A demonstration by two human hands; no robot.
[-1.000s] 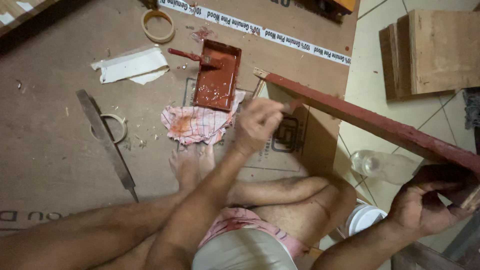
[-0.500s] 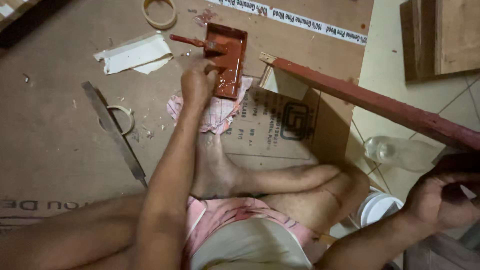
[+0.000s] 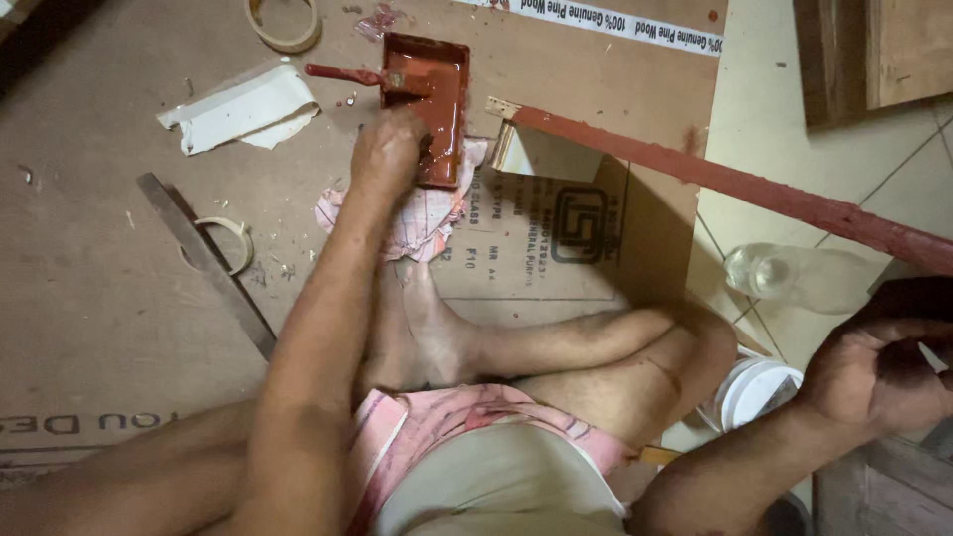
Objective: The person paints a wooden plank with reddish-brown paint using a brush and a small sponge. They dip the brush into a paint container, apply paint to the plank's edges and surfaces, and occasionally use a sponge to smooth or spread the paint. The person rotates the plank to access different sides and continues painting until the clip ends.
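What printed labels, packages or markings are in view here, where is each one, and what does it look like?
White printed tape strip: top edge of the brown board, long, dark lettering.
Black stamped mark: on the board right of the left hand, square emblem.
Clear plastic bottle: lying on floor tiles, right.

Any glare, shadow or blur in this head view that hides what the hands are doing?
Head view: warm, dim light; glare on the wet paint in the red tray and on the clear bottle; left hand sharp at the tray's edge, what it holds unclear; right hand in deep shadow by the red plank; edges curve slightly.
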